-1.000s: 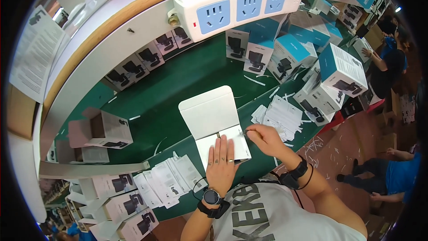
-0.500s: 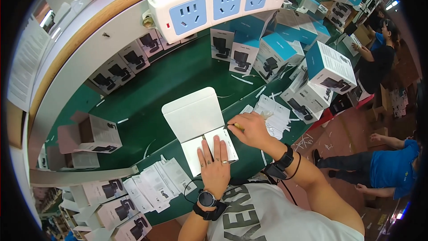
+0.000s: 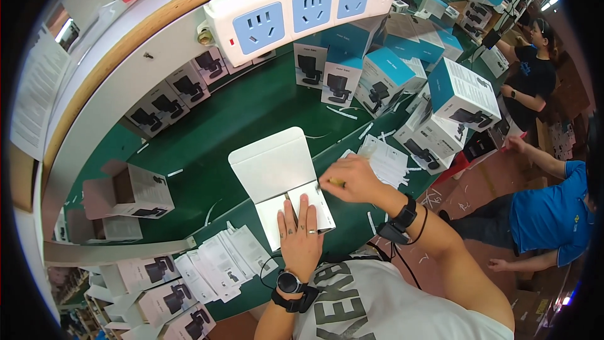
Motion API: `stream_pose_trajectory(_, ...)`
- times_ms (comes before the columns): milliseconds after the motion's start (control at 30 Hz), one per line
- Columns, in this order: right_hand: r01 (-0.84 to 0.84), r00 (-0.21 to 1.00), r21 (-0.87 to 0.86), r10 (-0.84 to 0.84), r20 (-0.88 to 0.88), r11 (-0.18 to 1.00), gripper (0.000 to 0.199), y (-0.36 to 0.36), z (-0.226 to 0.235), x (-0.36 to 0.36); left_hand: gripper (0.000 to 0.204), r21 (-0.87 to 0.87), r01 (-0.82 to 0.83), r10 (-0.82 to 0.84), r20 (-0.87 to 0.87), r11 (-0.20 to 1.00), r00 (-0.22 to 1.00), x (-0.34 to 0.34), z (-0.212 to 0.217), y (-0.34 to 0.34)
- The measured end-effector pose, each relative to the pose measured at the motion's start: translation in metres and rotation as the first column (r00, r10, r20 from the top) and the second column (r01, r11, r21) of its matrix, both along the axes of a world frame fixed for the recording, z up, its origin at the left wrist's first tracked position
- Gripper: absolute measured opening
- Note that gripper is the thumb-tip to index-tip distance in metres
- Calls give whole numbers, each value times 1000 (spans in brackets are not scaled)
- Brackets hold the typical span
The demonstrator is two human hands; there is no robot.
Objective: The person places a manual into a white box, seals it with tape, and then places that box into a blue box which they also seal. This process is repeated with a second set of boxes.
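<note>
In front of me a white carton (image 3: 272, 214) rests on the green bench, its large flap (image 3: 269, 162) lifted up and leaning away from me. My left hand (image 3: 299, 236) lies flat on the carton's white top panels, fingers stretched and pressing down, a dark gap showing between the panels. At the carton's right edge, my right hand (image 3: 353, 179) is closed around a small yellow-handled tool (image 3: 336, 182). The tool's tip is close to the corner by the flap's fold; whether it touches I cannot tell.
Printed leaflets (image 3: 229, 258) lie left, more papers (image 3: 385, 158) right. Blue-and-white product boxes (image 3: 467, 94) are stacked right; an open box (image 3: 141, 192) stands left. A power strip (image 3: 302, 12) hangs over the bench. A person in a blue shirt (image 3: 544, 211) is at the right.
My right hand has shifted slightly left and up along the carton's edge with the tool. My left hand stays on the panels. The blue-shirted person has moved an arm up.
</note>
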State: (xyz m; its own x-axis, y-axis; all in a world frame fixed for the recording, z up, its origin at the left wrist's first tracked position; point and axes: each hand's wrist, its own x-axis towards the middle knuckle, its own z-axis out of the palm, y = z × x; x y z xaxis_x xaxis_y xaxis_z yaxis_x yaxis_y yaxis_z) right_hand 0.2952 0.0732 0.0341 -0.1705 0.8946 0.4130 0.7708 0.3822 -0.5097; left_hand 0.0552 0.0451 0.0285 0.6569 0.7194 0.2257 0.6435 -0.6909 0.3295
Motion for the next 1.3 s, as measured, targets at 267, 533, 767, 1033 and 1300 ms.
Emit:
stream_pose_trajectory(267,271,888,-420,-394,-238,866,35,4,-7,-41,74,14,12,-12,9,1000,1000,1,1,-2)
stream_pose_trajectory(533,243,731,-411,-445,-517,878,29,-2,-37,-45,75,14,17,-17,-2,1000,1000,-1,2,1)
stream_pose_trajectory(767,334,856,-405,-454,-247,851,29,-2,-5,-53,75,25,20,-19,-50,999,999,-4,9,1)
stream_pose_trajectory(1033,376,889,-402,-447,-97,835,31,-9,-5,-44,76,17,111,-109,-76,994,991,-16,18,11)
stream_pose_trajectory(1300,443,889,-838,-38,455,318,41,-187,-80,5,73,43,157,-156,-24,987,987,-29,13,14)
